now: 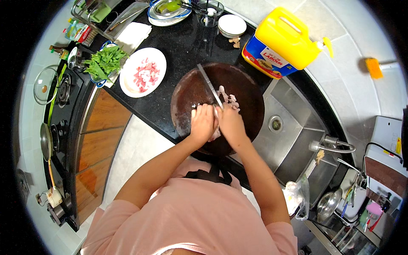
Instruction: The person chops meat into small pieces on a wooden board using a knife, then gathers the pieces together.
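A large round brown chopping board (188, 89) lies on the black counter in front of me. My right hand (230, 122) grips a knife (207, 79), its blade pointing away from me and slightly left. My left hand (204, 122) presses on a piece of pale raw meat (215, 135), partly hidden under the fingers and beside the knife. Several cut pale slices (232, 101) lie on the board to the right of the blade. Beyond the board, to the left, a white oval plate (127, 81) holds pink meat pieces (146, 75).
A yellow jug (283, 35) stands behind the board's right side. The steel sink (288, 111) adjoins the board at right. Leafy greens (105, 62) fill a bowl at left, near the gas stove (68, 111). A white bowl (232, 24) and ginger (235, 42) sit at the back.
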